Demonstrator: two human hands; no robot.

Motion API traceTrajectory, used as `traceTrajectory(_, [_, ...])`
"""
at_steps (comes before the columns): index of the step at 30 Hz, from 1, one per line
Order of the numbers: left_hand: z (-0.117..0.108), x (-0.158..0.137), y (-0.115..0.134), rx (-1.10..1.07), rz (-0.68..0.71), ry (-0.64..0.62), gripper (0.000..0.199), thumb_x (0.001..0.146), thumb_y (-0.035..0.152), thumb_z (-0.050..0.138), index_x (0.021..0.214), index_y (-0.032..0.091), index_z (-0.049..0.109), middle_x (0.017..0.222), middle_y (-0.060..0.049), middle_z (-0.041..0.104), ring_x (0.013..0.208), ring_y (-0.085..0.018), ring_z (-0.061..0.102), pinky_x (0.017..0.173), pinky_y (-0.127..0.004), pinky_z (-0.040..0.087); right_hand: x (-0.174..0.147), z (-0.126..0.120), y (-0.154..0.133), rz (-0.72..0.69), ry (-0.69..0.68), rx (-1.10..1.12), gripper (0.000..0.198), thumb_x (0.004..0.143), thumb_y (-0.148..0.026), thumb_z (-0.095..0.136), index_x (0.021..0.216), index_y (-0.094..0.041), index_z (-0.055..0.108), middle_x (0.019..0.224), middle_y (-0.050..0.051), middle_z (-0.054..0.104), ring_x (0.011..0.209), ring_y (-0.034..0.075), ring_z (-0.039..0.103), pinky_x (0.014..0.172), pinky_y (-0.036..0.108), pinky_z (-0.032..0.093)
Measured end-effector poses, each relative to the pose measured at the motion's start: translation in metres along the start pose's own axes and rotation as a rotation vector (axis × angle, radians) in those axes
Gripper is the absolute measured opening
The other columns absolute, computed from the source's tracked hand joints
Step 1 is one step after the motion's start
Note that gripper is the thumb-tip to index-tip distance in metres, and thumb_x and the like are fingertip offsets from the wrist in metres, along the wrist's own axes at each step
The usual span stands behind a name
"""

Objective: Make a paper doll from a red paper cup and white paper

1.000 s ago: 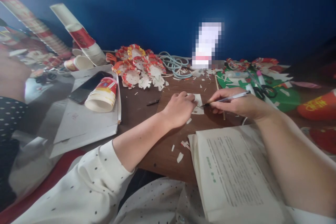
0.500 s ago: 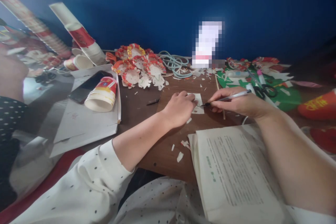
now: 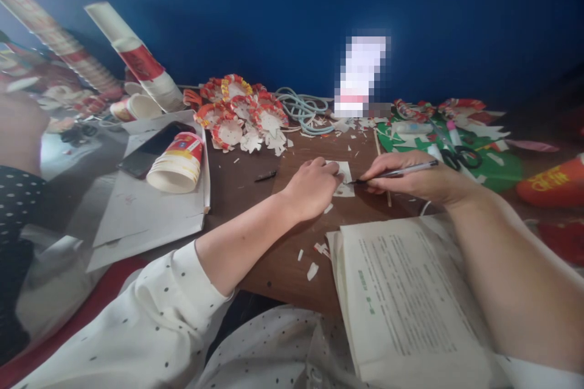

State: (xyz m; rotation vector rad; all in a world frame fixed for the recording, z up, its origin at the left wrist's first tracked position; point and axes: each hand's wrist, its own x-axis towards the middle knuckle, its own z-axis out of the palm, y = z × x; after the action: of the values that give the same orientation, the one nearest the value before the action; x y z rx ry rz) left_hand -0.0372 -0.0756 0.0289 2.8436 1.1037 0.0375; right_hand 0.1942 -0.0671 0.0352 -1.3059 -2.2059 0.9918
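Note:
A small white piece of paper (image 3: 345, 189) with dark marks lies on the brown tabletop (image 3: 283, 273). My left hand (image 3: 314, 187) rests palm down on its left side, fingers bent a little over it and partly hiding the marks. From the right, my right hand (image 3: 396, 179) grips a clear-barrelled pen (image 3: 413, 168) with a dark tip. The pen's tip is at the paper's right part; whether it touches is too small to tell. A dark pen cap (image 3: 265, 177) lies left of my left hand.
Paper cups (image 3: 176, 164) and a dark phone (image 3: 148, 152) lie on white board at left. Behind are red-rimmed paper cutouts (image 3: 237, 109) and a pale cable (image 3: 305, 110). Scissors (image 3: 463, 158) sit on green material at right. Folded printed sheets (image 3: 401, 292) lie in front; a co-worker's dotted sleeve (image 3: 20, 206) shows left.
My right hand and the pen have shifted very slightly, the pen's back end a little lower and further right. My left hand stays on the paper.

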Motion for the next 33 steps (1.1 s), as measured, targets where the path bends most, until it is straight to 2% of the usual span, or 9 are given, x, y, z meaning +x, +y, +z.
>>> traceTrajectory(8, [0.001, 0.000, 0.000, -0.002, 0.001, 0.009, 0.036, 0.090, 0.013, 0.034, 0.117, 0.016, 0.058, 0.114, -0.011, 0.056, 0.104, -0.025, 0.046, 0.085, -0.038, 0.039, 0.002, 0.003, -0.004, 0.017, 0.018, 0.021, 0.011, 0.074, -0.036, 0.068, 0.083, -0.032, 0.072, 0.084, 0.000, 0.069, 0.076, 0.019, 0.064, 0.068, 0.035, 0.052])
traceTrajectory(13, [0.001, 0.000, 0.000, -0.005, 0.004, 0.015, 0.036, 0.089, 0.012, 0.034, 0.117, 0.016, 0.058, 0.112, -0.011, 0.056, 0.103, -0.025, 0.047, 0.086, -0.039, 0.039, 0.003, 0.003, -0.005, 0.022, 0.013, 0.030, 0.011, 0.073, -0.038, 0.069, 0.082, -0.032, 0.072, 0.085, 0.001, 0.069, 0.079, 0.021, 0.064, 0.069, 0.036, 0.053])
traceTrajectory(25, [0.003, 0.001, -0.002, -0.025, -0.016, 0.006, 0.037, 0.091, 0.015, 0.034, 0.120, 0.018, 0.057, 0.117, -0.010, 0.054, 0.106, -0.025, 0.045, 0.087, -0.039, 0.039, 0.005, 0.008, 0.005, 0.038, 0.054, 0.038, 0.013, 0.074, -0.036, 0.068, 0.085, -0.032, 0.071, 0.085, 0.000, 0.070, 0.075, 0.019, 0.064, 0.068, 0.034, 0.053])
traceTrajectory(33, [0.002, -0.001, -0.001, -0.032, -0.015, -0.002, 0.039, 0.093, 0.017, 0.031, 0.122, 0.019, 0.056, 0.118, -0.011, 0.053, 0.106, -0.026, 0.045, 0.086, -0.040, 0.039, 0.004, 0.009, 0.002, 0.043, 0.051, 0.041, 0.020, 0.076, -0.034, 0.064, 0.090, -0.021, 0.071, 0.088, 0.004, 0.069, 0.075, 0.017, 0.064, 0.068, 0.030, 0.050])
